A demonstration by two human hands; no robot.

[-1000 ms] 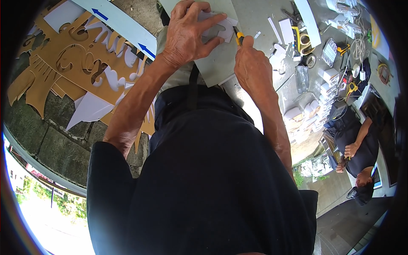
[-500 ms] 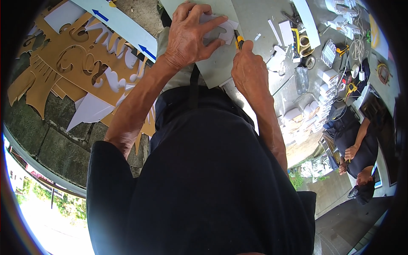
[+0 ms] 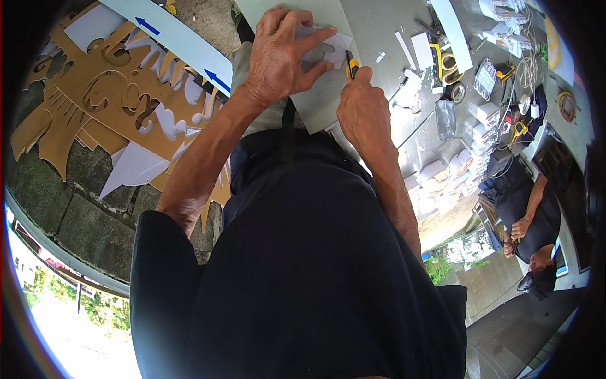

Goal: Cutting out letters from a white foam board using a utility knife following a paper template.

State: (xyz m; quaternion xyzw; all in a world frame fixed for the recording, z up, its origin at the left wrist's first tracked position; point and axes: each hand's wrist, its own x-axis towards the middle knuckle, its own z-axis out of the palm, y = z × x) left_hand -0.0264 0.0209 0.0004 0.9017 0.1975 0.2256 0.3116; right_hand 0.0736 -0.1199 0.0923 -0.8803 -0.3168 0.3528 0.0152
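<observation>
My left hand point(image 3: 282, 55) presses down on a white flat piece with a curved cutout point(image 3: 339, 55), its thumb and forefinger spread apart on it. Part of the piece is hidden under the palm and fingers. Beneath it is a pale grey-green board point(image 3: 320, 104). My right hand point(image 3: 365, 107) is closed around a yellow-and-black utility knife point(image 3: 352, 64). The knife's tip points at the right edge of the white piece; whether it touches cannot be made out.
On the left, brown cut-out sheets point(image 3: 76, 107) lie with white scraps near a pale strip with blue arrows point(image 3: 183, 54). At right are tape rolls point(image 3: 449, 62), a plastic bottle point(image 3: 447, 119) and stacked white pieces point(image 3: 442, 167). Another person point(image 3: 530, 211) is at far right.
My right hand and the knife have shifted slightly left and toward me, along the edge of the white piece. The left hand keeps nearly the same place.
</observation>
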